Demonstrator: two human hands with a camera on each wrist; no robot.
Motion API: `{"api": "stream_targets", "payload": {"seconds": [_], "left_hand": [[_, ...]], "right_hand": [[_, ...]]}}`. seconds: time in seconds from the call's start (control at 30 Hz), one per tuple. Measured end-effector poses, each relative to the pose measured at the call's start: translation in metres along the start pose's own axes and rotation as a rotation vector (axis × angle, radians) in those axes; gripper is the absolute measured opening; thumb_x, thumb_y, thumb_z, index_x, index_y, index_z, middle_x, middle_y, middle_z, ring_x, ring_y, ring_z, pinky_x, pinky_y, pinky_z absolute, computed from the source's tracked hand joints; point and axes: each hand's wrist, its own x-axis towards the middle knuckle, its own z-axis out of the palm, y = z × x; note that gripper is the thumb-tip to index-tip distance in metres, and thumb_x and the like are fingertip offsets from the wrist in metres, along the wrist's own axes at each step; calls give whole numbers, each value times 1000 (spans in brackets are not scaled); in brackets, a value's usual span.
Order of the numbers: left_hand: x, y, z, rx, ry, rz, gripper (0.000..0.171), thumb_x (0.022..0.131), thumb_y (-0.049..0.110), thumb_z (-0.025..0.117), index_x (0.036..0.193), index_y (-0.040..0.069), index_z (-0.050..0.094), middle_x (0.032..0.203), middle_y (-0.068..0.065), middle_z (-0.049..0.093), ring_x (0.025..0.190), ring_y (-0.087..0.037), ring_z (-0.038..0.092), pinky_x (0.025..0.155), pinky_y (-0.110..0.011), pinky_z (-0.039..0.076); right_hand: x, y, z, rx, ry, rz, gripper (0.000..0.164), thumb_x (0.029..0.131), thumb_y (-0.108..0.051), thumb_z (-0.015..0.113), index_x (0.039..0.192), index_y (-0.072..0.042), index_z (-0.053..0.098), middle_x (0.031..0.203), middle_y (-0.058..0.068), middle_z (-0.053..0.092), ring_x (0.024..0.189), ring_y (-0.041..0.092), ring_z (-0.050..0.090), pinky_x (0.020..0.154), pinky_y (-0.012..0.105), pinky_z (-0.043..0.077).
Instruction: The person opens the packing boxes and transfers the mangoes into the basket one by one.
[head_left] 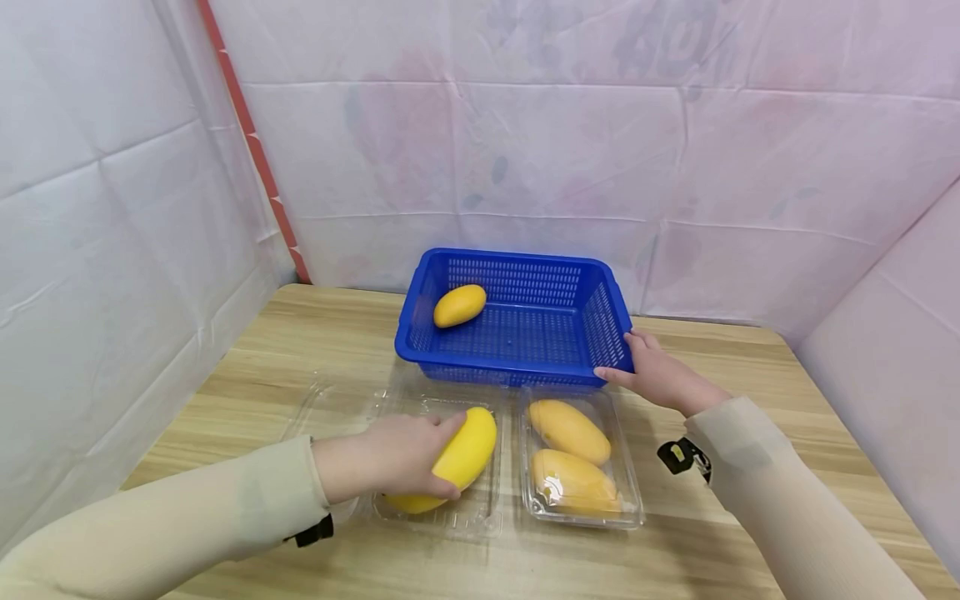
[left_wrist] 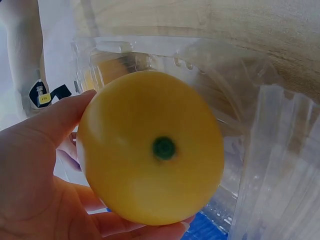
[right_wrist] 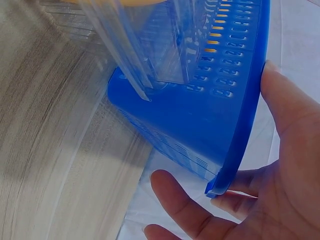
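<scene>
Head view: left hand (head_left: pixel 393 454) clamped on a mango (head_left: pixel 474 446) at the open box (head_left: pixel 497 492), toward the bench's (head_left: pixel 345 333) near edge. Likely mid-boxing; next move calls for seating it, then release. Basket (head_left: pixel 495 364) near far edge, loose mango (head_left: pixel 460 306) at its left end. Closed box (head_left: pixel 632 500) nearer, two mangoes (head_left: pixel 570 431) inside. Right hand (head_left: pixel 663 375) grips basket's near-right corner.

2 arms (head_left: pixel 180 521) (long-sleeved) reach forward, the left hand (head_left: pixel 405 454) curled in a grip, the right hand (head_left: pixel 663 375) gripping too.
</scene>
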Motion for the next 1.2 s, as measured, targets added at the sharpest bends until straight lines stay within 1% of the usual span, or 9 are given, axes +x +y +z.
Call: {"api": "stream_targets", "payload": {"seconds": [0.17, 0.27, 0.63, 0.77, 0.87, 0.97, 1.1, 1.2], "left_hand": [[0, -4, 0, -19, 7, 1, 93, 75, 57, 67, 146, 10, 30, 129, -14, 53, 102, -28, 59, 80, -42, 49], [0, -5, -1, -22, 16, 6, 93, 75, 57, 67, 146, 9, 31, 129, -14, 53, 101, -28, 60, 78, -42, 50], [0, -6, -4, 11, 48, 24, 92, 75, 59, 66, 145, 9, 33, 128, -15, 54, 100, -29, 60, 73, -43, 51], [0, -6, -6, 6, 52, 25, 91, 75, 59, 66, 144, 9, 33, 127, -15, 55, 100, -28, 60, 75, -43, 50], [0, -6, -8, 3, 50, 19, 91, 75, 59, 66, 145, 10, 33, 127, -14, 55, 100, -27, 60, 76, -43, 50], [-1, -6, -9, 18, 52, 8, 91, 75, 61, 65, 145, 12, 33, 129, -12, 54, 102, -27, 60, 75, -43, 50], [-2, -6, -12, 44, 50, -8, 92, 74, 63, 64, 146, 14, 32, 131, -10, 53, 104, -27, 59, 71, -42, 50], [-2, -6, -13, 45, 46, -14, 92, 74, 63, 64, 146, 15, 32, 131, -9, 53, 104, -25, 59, 67, -39, 50]], "right_hand": [[1, 2, 0, 0, -3, 5, 97, 90, -54, 50, 138, 21, 12, 140, 40, 12, 124, 56, 26, 98, 63, 26], [0, 2, 0, 1, 2, 1, 96, 90, -53, 51, 137, 21, 12, 140, 41, 13, 123, 57, 27, 98, 63, 26], [0, 0, 0, 1, -1, 7, 95, 91, -51, 51, 138, 21, 12, 140, 40, 13, 123, 56, 28, 98, 63, 27], [-1, -1, 0, -3, 1, 5, 95, 91, -52, 51, 137, 21, 13, 140, 40, 14, 123, 56, 28, 98, 63, 27], [-1, -1, 0, -10, 4, 3, 96, 90, -53, 51, 137, 21, 13, 140, 40, 14, 123, 56, 28, 98, 63, 27], [-1, -1, 1, -11, 7, 1, 96, 90, -54, 51, 137, 22, 14, 139, 40, 14, 123, 56, 28, 98, 63, 27], [0, 0, 1, -10, 9, 1, 96, 90, -54, 52, 137, 21, 14, 139, 40, 14, 123, 56, 28, 98, 63, 27], [0, 0, 1, -12, 9, 2, 96, 90, -53, 52, 137, 21, 14, 139, 41, 14, 123, 56, 27, 98, 63, 27]]}}
